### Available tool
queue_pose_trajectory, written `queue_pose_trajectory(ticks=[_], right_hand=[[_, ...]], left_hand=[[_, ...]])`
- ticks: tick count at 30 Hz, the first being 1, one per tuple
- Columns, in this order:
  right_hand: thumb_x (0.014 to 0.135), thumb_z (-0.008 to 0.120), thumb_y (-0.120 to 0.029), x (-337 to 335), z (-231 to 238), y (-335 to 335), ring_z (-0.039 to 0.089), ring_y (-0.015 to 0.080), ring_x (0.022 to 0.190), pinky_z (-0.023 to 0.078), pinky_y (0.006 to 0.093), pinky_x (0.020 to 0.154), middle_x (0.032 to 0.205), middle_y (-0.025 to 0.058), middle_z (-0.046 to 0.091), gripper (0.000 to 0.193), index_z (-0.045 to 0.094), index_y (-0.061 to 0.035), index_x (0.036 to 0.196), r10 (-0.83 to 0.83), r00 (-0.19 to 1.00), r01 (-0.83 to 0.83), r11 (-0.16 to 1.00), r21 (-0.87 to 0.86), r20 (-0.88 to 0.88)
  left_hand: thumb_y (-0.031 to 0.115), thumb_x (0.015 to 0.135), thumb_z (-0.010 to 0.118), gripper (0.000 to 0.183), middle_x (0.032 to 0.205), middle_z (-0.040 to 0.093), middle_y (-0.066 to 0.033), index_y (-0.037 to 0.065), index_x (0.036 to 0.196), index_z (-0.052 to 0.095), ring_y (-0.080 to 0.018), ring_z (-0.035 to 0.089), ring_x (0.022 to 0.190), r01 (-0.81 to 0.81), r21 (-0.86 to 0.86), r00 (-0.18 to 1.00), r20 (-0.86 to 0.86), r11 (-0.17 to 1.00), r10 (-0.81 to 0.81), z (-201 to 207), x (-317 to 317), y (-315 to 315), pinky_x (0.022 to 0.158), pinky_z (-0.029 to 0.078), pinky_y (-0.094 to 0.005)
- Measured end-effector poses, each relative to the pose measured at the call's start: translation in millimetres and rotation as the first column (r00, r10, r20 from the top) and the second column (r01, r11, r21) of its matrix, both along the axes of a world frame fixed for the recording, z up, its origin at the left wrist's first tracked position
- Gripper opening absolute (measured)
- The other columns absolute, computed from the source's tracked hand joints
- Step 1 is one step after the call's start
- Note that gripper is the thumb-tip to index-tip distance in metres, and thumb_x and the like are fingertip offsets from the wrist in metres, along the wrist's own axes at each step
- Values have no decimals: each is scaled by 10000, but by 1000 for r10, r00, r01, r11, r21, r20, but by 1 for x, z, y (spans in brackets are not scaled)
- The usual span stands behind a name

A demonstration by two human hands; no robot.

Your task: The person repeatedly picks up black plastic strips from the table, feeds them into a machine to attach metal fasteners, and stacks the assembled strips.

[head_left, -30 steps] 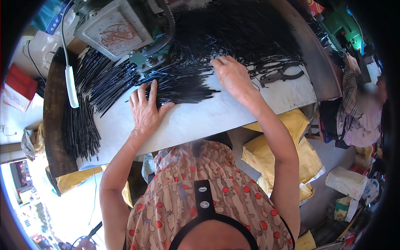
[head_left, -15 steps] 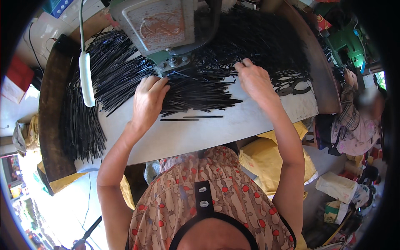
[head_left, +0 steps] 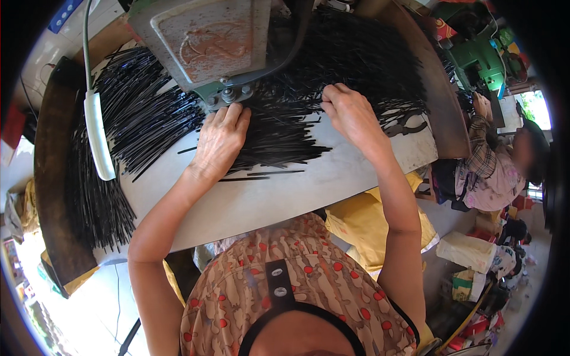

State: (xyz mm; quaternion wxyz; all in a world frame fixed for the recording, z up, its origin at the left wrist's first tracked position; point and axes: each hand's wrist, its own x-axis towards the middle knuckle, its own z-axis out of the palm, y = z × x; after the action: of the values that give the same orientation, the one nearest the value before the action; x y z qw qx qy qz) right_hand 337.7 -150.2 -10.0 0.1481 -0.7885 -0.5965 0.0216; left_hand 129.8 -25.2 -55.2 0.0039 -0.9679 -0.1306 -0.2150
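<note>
My left hand (head_left: pixel 223 137) is at the base of the machine head (head_left: pixel 208 44), palm down, fingers bent and pressed together. Its fingertips are hidden by the metal clamp with bolts (head_left: pixel 228 95); what they pinch cannot be seen. A thin black strip (head_left: pixel 187 150) pokes out on the left side of this hand. My right hand (head_left: pixel 351 114) is closed at the right end of the middle heap of black strips (head_left: pixel 276 136), thumb against curled fingers. Anything in its pinch is too small to make out. Two loose strips (head_left: pixel 276 172) lie in front of the heap.
More black strips (head_left: pixel 154 124) fan out leftward, and a dense pile (head_left: pixel 368 53) fills the back right. Pliers (head_left: pixel 407 126) lie near the right rim (head_left: pixel 448 107). A white lamp (head_left: pixel 98 136) hangs at left. At far right a co-worker (head_left: pixel 490 172) sits by a green machine (head_left: pixel 475 62).
The whole view has shifted, so the table appears further left. My left hand has turned flatter beside the clamp, and a strip now shows at its left. My right hand stays at the heap's end.
</note>
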Motion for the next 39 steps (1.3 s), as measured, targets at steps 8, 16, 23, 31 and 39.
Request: queue_pose_trajectory(ticks=[8, 16, 23, 31, 39], right_hand=[[825, 510, -127, -3, -2, 4, 581, 323, 745, 458, 403, 676, 830, 144, 591, 164, 581, -45, 948, 43, 987, -27, 994, 104, -155], [808, 553, -123, -25, 1, 31, 578, 197, 623, 457, 289, 607, 744, 101, 610, 173, 599, -12, 933, 148, 922, -118, 988, 102, -358], [839, 525, -125, -39, -17, 58, 478, 61, 487, 345, 176, 394, 652, 31, 554, 183, 611, 36, 850, 115, 468, -49, 993, 105, -876], [820, 526, -53, -41, -25, 60, 602, 182, 622, 498, 255, 509, 786, 133, 576, 121, 528, 54, 876, 142, 60, 175, 973, 150, -988], [852, 476, -29, -52, -25, 65, 603, 272, 875, 522, 341, 769, 905, 179, 574, 102, 500, 54, 905, 217, -234, 315, 939, 138, -948]], left_hand=[[-6, 661, 535, 159, 791, 455, -111, 5, 819, 538, -257, 506, 736, 4, -173, 996, 93, 985, 13, 8, -2, -10, 646, 423, -361], [47, 672, 656, 121, 773, 517, -103, 17, 767, 588, -277, 539, 713, -71, -572, 942, 231, 818, 243, 19, -13, -6, 597, 434, -357], [60, 681, 663, 116, 716, 577, -115, -2, 766, 611, -240, 566, 596, -132, -694, 928, 165, 708, 334, 32, -14, 8, 560, 433, -303], [63, 724, 637, 124, 692, 577, -107, -8, 823, 611, -189, 551, 590, -134, -747, 919, 151, 651, 363, 28, -10, 17, 561, 423, -283], [53, 818, 543, 119, 686, 594, -82, -19, 901, 589, -94, 533, 527, -209, -886, 887, 6, 413, 463, 64, -38, -11, 489, 424, -220]])
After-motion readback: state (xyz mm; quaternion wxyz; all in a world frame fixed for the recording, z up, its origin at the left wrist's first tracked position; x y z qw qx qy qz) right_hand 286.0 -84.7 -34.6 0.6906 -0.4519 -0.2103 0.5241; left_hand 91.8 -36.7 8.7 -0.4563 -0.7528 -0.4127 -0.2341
